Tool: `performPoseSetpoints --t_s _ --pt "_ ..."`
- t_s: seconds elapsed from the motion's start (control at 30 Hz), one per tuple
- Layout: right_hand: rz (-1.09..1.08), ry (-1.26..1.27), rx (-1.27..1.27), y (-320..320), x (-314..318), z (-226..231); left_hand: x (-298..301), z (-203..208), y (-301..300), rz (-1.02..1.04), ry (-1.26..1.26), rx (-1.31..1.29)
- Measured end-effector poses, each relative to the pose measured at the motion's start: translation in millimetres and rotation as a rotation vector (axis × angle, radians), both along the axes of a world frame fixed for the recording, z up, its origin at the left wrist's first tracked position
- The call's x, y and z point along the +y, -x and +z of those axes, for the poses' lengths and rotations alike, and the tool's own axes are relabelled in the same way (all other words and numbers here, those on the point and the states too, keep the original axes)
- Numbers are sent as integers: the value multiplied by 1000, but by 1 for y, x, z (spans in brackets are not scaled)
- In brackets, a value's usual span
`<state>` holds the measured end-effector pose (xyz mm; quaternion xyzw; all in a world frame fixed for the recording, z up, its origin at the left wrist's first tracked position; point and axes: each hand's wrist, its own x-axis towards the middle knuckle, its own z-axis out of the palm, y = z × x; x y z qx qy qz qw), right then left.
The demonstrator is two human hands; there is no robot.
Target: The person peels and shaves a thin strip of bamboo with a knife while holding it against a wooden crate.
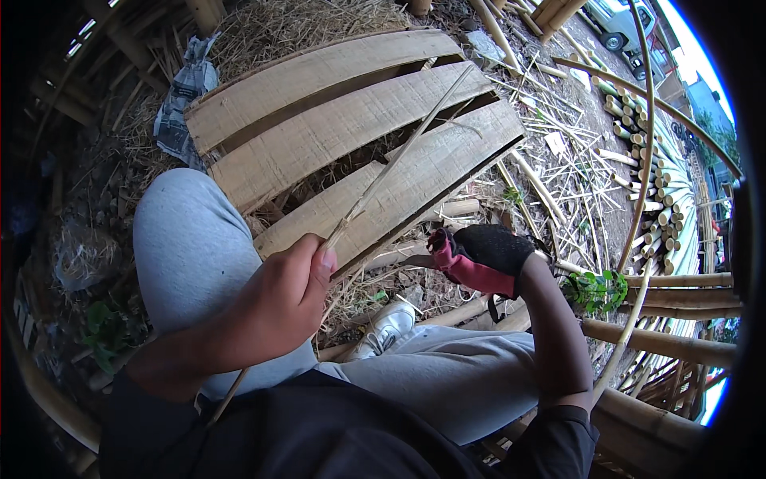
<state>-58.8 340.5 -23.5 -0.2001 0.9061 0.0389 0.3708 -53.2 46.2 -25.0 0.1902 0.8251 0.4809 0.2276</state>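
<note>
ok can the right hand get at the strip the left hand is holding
Probably yes: the right hand is off to one side of the strip, and nothing seems to block the gap between them. It appears to grip a blade, though, so its fingers may not be free.

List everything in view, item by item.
planks: three, light brown, centre
thin strip: one, tan, slanting over planks
blade-like piece: one, grey, picture centre
bamboo stack: many poles, tan, right
bamboo rails: several, tan, lower right
straw: uncounted, tan, top
loose slivers: many, pale, right of planks
crumpled sheet: one, grey, upper left
vehicle: at least one, white, upper right
leafy plant: at least one, green, right
shoe: one, white, below planks
trousers: one pair, grey, lower centre
shirt: one, black, bottom
left hand: one, bare, gripping strip
right hand: one, black-and-red glove, right of centre
</note>
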Motion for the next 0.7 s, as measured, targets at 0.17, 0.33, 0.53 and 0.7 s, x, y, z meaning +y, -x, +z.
performPoseSetpoints --t_s 0.17,0.33,0.53,0.7 --pt "24 331 47 -4 8 -10 3 -2 -1 -16 26 15" --pt "-49 327 371 -10 -4 4 4 -5 -1 -17 80 43" --pt "-687 854 -104 -1 -15 -25 8 -2 -2 2 41 80" --pt "-924 1683 -803 -8 -43 -58 2 8 9 65 -60 -112"
